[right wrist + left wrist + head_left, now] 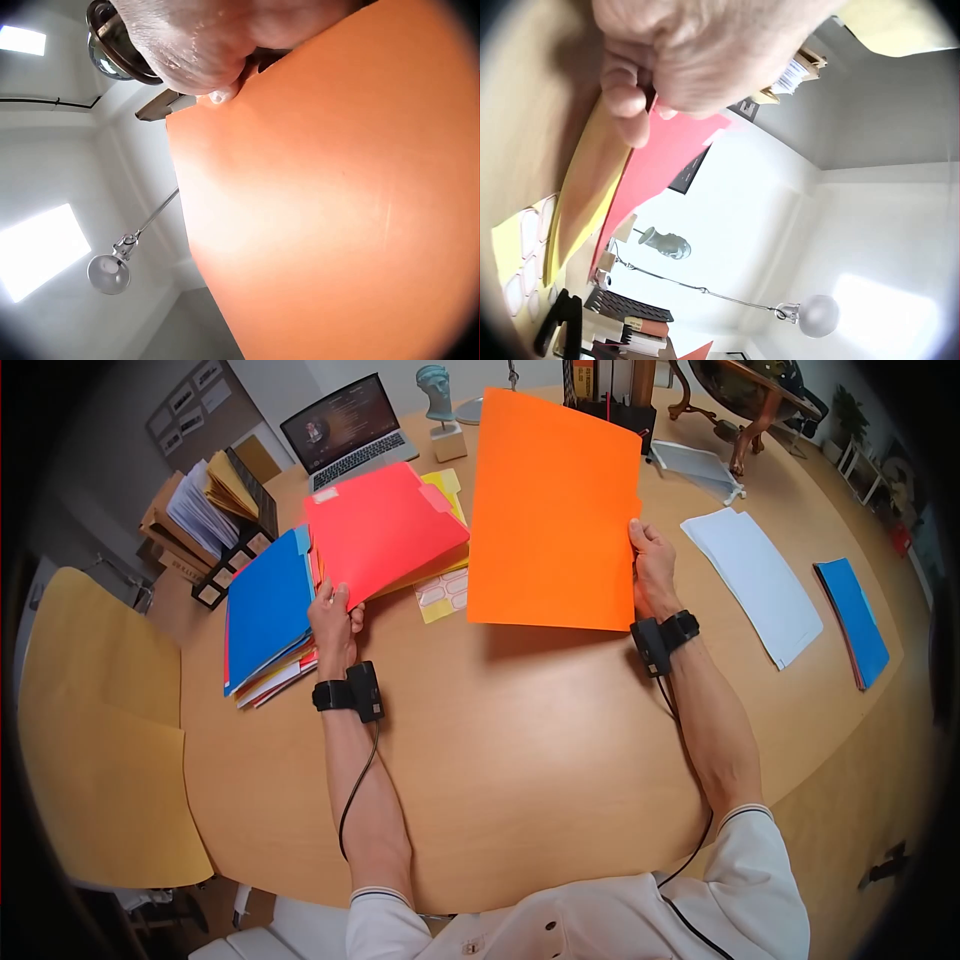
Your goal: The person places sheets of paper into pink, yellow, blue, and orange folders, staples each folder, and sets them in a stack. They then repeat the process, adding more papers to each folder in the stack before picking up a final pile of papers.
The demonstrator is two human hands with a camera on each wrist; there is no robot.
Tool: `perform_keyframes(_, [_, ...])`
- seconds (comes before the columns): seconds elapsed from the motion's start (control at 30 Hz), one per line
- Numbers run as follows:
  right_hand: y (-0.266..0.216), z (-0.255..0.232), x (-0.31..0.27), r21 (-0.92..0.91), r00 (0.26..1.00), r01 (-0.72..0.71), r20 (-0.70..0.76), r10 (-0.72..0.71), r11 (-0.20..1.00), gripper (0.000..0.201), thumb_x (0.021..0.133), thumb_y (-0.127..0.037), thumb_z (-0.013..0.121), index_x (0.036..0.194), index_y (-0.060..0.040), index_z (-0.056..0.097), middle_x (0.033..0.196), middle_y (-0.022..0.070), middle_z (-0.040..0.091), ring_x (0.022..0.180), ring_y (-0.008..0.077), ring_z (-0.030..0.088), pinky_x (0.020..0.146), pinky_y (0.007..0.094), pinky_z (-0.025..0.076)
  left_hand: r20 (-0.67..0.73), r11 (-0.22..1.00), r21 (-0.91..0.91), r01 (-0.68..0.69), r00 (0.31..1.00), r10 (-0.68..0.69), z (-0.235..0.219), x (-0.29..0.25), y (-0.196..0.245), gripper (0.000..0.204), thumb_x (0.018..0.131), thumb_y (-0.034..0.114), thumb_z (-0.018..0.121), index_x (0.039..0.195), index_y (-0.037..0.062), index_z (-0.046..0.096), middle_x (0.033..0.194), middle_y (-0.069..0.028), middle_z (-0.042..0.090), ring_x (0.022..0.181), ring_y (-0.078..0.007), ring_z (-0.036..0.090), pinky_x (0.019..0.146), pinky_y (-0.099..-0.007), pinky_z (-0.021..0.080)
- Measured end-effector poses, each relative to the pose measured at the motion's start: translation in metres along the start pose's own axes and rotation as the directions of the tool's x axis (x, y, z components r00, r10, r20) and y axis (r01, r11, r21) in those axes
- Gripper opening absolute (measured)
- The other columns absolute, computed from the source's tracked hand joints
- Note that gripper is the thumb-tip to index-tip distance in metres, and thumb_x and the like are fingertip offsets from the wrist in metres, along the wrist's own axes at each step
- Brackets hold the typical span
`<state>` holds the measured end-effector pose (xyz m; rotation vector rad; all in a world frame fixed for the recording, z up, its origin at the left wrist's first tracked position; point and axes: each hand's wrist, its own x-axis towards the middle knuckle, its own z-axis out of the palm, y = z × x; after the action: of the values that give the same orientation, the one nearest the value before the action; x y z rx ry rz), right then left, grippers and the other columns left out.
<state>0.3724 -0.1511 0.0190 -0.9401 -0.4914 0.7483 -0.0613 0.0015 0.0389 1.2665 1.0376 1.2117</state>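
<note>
On the wood-toned worktop [510, 780], a laptop [350, 448], a bust [438, 405] and a globe stand [763, 420] are set along the far side. A stack [277, 681] topped by a blue folder [270, 610] is placed at the left, a label sheet [440, 598] near the middle; white sheets [755, 588] and a blue pile [852, 622] are laid at the right.

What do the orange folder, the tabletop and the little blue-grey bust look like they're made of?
Orange folder: probably smooth card, perhaps thin plastic; held at one edge it looks nearly flat, with a soft sheen.
Tabletop: wood or wood-look laminate, satin; tan, with a blurred glare.
Bust: perhaps painted plaster or resin; too small to tell.
</note>
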Motion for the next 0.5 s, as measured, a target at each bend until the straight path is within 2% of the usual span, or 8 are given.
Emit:
perform_keyframes(0.1, [0.001, -0.002, 0.001, 0.039, 1.000, -0.005, 0.026, 0.004, 0.999, 0.021, 0.106, -0.020, 0.058, 0.100, -0.0011, 0.067, 0.090, -0.0004, 0.066, 0.079, 0.0080, 0.060, 0.073, 0.0241, 0.049, -0.083, 0.998, 0.044, 0.053, 0.995, -0.049, 0.006, -0.003, 0.000, 0.037, 0.105, 0.017, 0.057, 0.137, -0.0009, 0.055, 0.078, -0.0047, 0.064, 0.051, -0.0092, 0.053, 0.041, -0.0239, 0.038])
perform_keyframes(0.17, [0.002, -0.004, 0.004, 0.007, 0.999, -0.024, 0.049, 0.024, 1.000, 0.021, 0.105, -0.020, 0.060, 0.099, -0.0013, 0.067, 0.087, -0.0014, 0.066, 0.077, 0.0068, 0.059, 0.070, 0.0227, 0.049, -0.147, 0.991, 0.128, 0.043, 0.989, -0.024, 0.012, -0.003, -0.005, 0.052, 0.105, 0.013, 0.055, 0.153, -0.0022, 0.040, 0.075, -0.0078, 0.064, 0.051, -0.0083, 0.055, 0.039, -0.0240, 0.036])
perform_keyframes(0.3, [-0.007, 0.005, -0.004, -0.017, 0.994, -0.055, 0.088, 0.057, 0.998, 0.021, 0.104, -0.019, 0.061, 0.097, -0.0008, 0.068, 0.085, -0.0022, 0.066, 0.073, 0.0062, 0.059, 0.068, 0.0219, 0.048, -0.254, 0.971, 0.236, 0.046, 0.967, 0.016, 0.023, -0.002, -0.008, 0.050, 0.105, 0.020, 0.057, 0.146, -0.0052, 0.046, 0.082, -0.0136, 0.067, 0.056, -0.0168, 0.062, 0.043, -0.0326, 0.044])
perform_keyframes(0.33, [-0.007, 0.007, -0.006, -0.034, 0.994, -0.052, 0.098, 0.055, 0.998, 0.020, 0.104, -0.018, 0.061, 0.097, -0.0008, 0.068, 0.084, -0.0023, 0.066, 0.072, 0.0060, 0.059, 0.067, 0.0217, 0.048, -0.254, 0.720, 0.690, -0.075, 0.907, 0.337, 0.017, 0.005, -0.018, 0.049, 0.104, 0.024, 0.057, 0.143, -0.0061, 0.048, 0.086, -0.0180, 0.068, 0.064, -0.0231, 0.065, 0.052, -0.0382, 0.048])
perform_keyframes(0.37, [-0.008, 0.009, -0.008, -0.050, 0.993, -0.049, 0.109, 0.054, 0.998, 0.019, 0.104, -0.017, 0.061, 0.096, -0.0009, 0.068, 0.084, -0.0023, 0.066, 0.071, 0.0059, 0.059, 0.067, 0.0215, 0.048, -0.089, 0.262, 0.961, -0.089, 0.797, 0.597, 0.011, 0.011, -0.028, 0.049, 0.104, 0.027, 0.058, 0.139, -0.0070, 0.051, 0.091, -0.0224, 0.069, 0.073, -0.0294, 0.067, 0.061, -0.0437, 0.053])
perform_keyframes(0.4, [-0.008, 0.010, -0.009, -0.050, 0.992, -0.050, 0.110, 0.055, 0.998, 0.019, 0.104, -0.017, 0.061, 0.096, -0.0009, 0.068, 0.084, -0.0023, 0.066, 0.071, 0.0059, 0.059, 0.067, 0.0215, 0.048, -0.090, 0.262, 0.961, -0.087, 0.797, 0.597, 0.022, 0.001, -0.013, 0.049, 0.104, 0.027, 0.058, 0.139, -0.0070, 0.051, 0.091, -0.0224, 0.069, 0.073, -0.0294, 0.067, 0.061, -0.0437, 0.053])
perform_keyframes(0.47, [-0.008, 0.010, -0.012, -0.148, 0.979, 0.001, 0.203, 0.030, 0.989, 0.017, 0.103, -0.016, 0.062, 0.097, -0.0009, 0.068, 0.085, -0.0016, 0.067, 0.071, 0.0050, 0.059, 0.066, 0.0212, 0.048, -0.302, 0.317, 0.930, 0.186, 0.878, 0.372, 0.056, -0.029, 0.036, 0.044, 0.102, 0.032, 0.057, 0.125, -0.0056, 0.060, 0.107, -0.0258, 0.068, 0.090, -0.0436, 0.065, 0.082, -0.0502, 0.052])
perform_keyframes(0.5, [-0.010, 0.016, -0.016, -0.148, 0.979, 0.002, 0.204, 0.028, 0.989, 0.017, 0.103, -0.016, 0.062, 0.097, -0.0009, 0.068, 0.085, -0.0016, 0.067, 0.071, 0.0050, 0.059, 0.066, 0.0212, 0.048, -0.302, 0.317, 0.930, 0.186, 0.877, 0.373, 0.058, -0.030, 0.042, 0.044, 0.102, 0.032, 0.057, 0.125, -0.0056, 0.060, 0.107, -0.0258, 0.068, 0.090, -0.0436, 0.065, 0.082, -0.0502, 0.052])
